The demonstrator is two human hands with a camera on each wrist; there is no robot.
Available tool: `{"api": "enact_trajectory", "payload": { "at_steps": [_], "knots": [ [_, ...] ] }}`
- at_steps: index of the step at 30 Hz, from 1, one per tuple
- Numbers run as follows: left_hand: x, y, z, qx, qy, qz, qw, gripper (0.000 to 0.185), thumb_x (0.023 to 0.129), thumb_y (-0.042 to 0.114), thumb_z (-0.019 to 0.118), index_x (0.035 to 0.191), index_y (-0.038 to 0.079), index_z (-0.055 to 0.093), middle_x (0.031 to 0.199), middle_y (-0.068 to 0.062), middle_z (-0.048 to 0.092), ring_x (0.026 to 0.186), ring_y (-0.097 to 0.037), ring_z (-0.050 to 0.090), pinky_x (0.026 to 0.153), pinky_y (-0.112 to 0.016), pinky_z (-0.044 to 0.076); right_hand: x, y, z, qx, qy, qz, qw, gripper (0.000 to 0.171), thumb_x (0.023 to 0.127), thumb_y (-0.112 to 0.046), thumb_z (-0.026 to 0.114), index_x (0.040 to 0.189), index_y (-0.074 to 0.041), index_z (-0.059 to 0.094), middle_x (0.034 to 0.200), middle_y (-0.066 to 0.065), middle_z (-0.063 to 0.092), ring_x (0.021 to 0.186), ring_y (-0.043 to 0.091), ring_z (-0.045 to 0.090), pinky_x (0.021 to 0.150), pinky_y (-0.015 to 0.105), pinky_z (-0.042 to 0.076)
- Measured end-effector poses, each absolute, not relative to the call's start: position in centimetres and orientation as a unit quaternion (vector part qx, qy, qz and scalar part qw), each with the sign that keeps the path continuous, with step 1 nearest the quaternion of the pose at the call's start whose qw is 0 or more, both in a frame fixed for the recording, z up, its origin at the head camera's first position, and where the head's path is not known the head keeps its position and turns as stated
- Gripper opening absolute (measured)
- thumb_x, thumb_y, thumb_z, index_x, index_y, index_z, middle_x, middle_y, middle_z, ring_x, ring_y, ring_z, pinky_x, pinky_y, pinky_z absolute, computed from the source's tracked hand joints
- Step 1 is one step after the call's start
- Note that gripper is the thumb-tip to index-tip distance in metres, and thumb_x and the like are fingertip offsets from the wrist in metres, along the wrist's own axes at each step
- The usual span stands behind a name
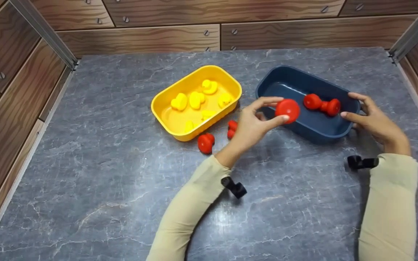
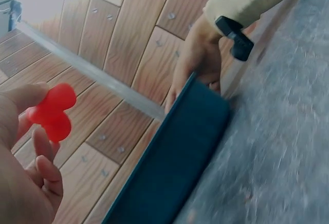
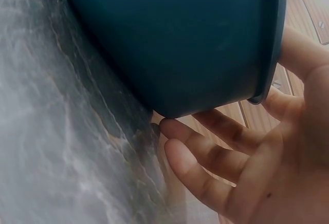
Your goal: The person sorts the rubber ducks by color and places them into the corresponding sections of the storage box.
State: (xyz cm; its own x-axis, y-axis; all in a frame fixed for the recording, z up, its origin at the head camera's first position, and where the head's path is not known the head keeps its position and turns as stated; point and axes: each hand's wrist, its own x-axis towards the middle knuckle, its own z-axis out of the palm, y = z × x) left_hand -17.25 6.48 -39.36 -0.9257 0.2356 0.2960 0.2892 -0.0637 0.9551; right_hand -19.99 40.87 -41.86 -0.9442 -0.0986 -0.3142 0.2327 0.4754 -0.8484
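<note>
Between thumb and fingers my left hand (image 1: pixel 249 127) pinches a red toy (image 1: pixel 288 111) with rounded lobes, held above the near side of the dark blue bin (image 1: pixel 289 92). In the left wrist view that red toy (image 2: pixel 57 126) shows two round ends joined by a narrower part. My right hand (image 1: pixel 381 123) grips the bin's right end, thumb over the rim and fingers outside. The right wrist view shows those fingers against the lower outside of the blue bin (image 3: pixel 180 44). Inside the bin lie red lobed pieces (image 1: pixel 312 102); whether they are one toy or two I cannot tell.
A yellow bin (image 1: pixel 172 119) holding several small yellow ducks (image 1: pixel 209 87) stands left of the blue one. On the grey marbled table in front of it sit a red toy (image 1: pixel 205 143) and another red toy (image 1: pixel 232 129), partly behind my left hand. Wood-patterned panels (image 1: pixel 165 38) enclose the table.
</note>
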Motion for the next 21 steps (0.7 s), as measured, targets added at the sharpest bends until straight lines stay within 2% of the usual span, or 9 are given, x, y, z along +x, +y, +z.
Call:
{"api": "enact_trajectory", "payload": {
  "at_steps": [4,10,18,21],
  "knots": [
    [-17.3,7.8,-39.8,-0.182,-0.676,-0.713,0.039,0.041,0.078,0.014,0.081,0.116,0.009,0.068,0.107,-0.007,0.067,0.047,-0.011,0.036,0.046,-0.018,0.032,-20.0,40.8,-41.8,0.041,0.843,-0.511,0.162,0.072,0.097,-0.03,0.057,0.153,-0.033,0.012,0.157,0.03,0.004,0.087,-0.009,0.057,0.074,0.013,0.049],
    [-17.7,9.3,-40.3,-0.159,-0.674,-0.72,0.037,0.041,0.078,0.019,0.081,0.117,0.015,0.068,0.107,-0.001,0.067,0.046,-0.01,0.037,0.045,-0.018,0.034,-20.0,40.9,-42.0,0.043,0.842,-0.512,0.16,0.072,0.097,-0.03,0.056,0.153,-0.033,0.011,0.153,0.028,0.011,0.086,-0.008,0.058,0.074,0.014,0.049],
    [-18.9,10.9,-39.7,-0.161,-0.701,-0.691,0.073,0.04,0.078,0.02,0.081,0.116,0.014,0.068,0.108,-0.003,0.069,0.047,-0.007,0.035,0.047,-0.016,0.034,-20.0,40.8,-42.0,0.039,0.842,-0.517,0.151,0.069,0.098,-0.027,0.056,0.152,-0.033,0.014,0.146,0.021,0.021,0.085,-0.006,0.06,0.072,0.015,0.051],
    [-19.2,11.5,-39.6,-0.15,-0.716,-0.677,0.079,0.041,0.078,0.022,0.081,0.116,0.016,0.068,0.107,-0.002,0.069,0.05,-0.005,0.038,0.05,-0.015,0.035,-19.9,40.8,-41.9,0.041,0.84,-0.519,0.153,0.069,0.097,-0.027,0.056,0.152,-0.033,0.014,0.146,0.021,0.021,0.085,-0.006,0.06,0.073,0.015,0.051]
  ]
}}
